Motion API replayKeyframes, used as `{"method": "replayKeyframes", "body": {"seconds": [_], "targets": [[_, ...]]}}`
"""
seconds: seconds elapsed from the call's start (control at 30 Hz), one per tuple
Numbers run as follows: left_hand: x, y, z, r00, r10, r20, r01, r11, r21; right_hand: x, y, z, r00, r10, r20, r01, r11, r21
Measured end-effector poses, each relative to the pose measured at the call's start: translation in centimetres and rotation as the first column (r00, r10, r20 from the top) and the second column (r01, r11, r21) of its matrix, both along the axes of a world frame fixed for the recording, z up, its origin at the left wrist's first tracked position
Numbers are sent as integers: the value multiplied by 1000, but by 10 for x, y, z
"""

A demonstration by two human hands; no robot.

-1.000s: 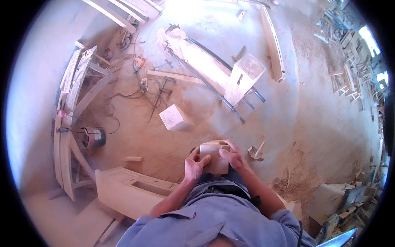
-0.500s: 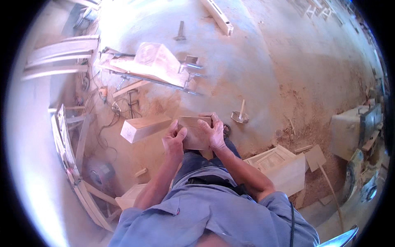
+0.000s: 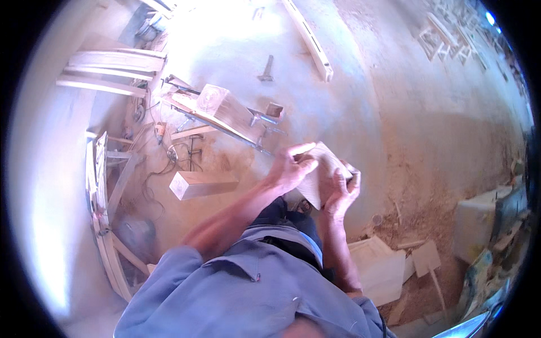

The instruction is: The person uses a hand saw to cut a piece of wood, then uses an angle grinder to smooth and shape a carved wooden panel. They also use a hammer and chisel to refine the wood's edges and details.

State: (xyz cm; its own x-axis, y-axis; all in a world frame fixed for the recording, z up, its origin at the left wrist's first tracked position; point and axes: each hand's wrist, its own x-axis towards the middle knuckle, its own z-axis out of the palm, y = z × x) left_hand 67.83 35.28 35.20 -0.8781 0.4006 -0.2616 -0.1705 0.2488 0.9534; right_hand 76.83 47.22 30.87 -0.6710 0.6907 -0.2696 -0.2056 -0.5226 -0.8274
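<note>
Between my two hands is a wooden block (image 3: 323,176), held tilted with one corner toward my body. My left hand (image 3: 290,169) has its thumb and fingers closed on the block's left side. At the right edge, my right hand (image 3: 342,191) grips it with the thumb on the near face and the fingers around the side. A longer squared wooden block (image 3: 205,185) lies to the left of my forearm. Beyond it, a large timber block (image 3: 225,110) rests on a low wooden stand (image 3: 197,112) with metal clamps at its end.
An orange power tool (image 3: 160,132) and cables lie on the floor at left. Farther off are a hammer (image 3: 267,69) and a long slotted beam (image 3: 311,42). Leaning boards (image 3: 101,186) line the left. Pale wooden panels (image 3: 376,267) and a square board on a stick (image 3: 426,259) lie at right.
Both hands have carried the block forward and to the right, turning it from nearly square-on to tilted. My body and view have swung, so surroundings sit differently in the picture.
</note>
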Motion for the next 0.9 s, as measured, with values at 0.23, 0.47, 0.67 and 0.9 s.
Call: {"method": "replayKeyframes", "body": {"seconds": [0.23, 0.47, 0.67, 0.9], "targets": [[-71, 73, -29, 999, -37, 30, 36, 998, 49, -68, 75, -16, 997, -53, 55, 36, 963, 266], [-175, 167, -109, 987, -121, 105, 110, 988, 106, -164, 181, -89, 989, -13, 148, -67, 847, 527], [-239, 238, -90, 1000, -22, 7, 21, 994, 107, -241, 258, -62, 890, -41, 455, -154, 911, 383], [-284, 260, -95, 999, -26, 29, 20, 983, 184, -286, 300, -59, 815, -22, 579, -350, 779, 521]]}}
